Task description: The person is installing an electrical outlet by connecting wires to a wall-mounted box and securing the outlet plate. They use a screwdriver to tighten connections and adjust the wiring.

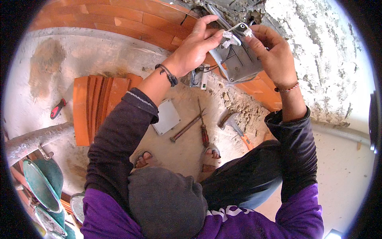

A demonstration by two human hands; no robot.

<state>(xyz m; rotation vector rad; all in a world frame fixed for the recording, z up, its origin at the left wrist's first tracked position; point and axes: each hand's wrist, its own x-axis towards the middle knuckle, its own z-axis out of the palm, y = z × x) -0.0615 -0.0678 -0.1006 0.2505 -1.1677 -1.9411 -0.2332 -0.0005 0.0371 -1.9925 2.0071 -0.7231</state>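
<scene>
Both my hands work at an open grey junction box set against the rough wall. My left hand pinches a small whitish piece, perhaps a wire connector, between thumb and fingers above the box. Opposite it, my right hand has thumb and fingers closed on another small white piece, also perhaps a connector. A pale wire loop runs between the two pieces. Dark wires come out at the box's left side. Exact details of the small pieces are too fine to tell.
Below the box lie a hammer, a screwdriver, a metal chisel and a square grey cover. Stacked orange tiles and a red-black handled tool are left. Green buckets stand lower left.
</scene>
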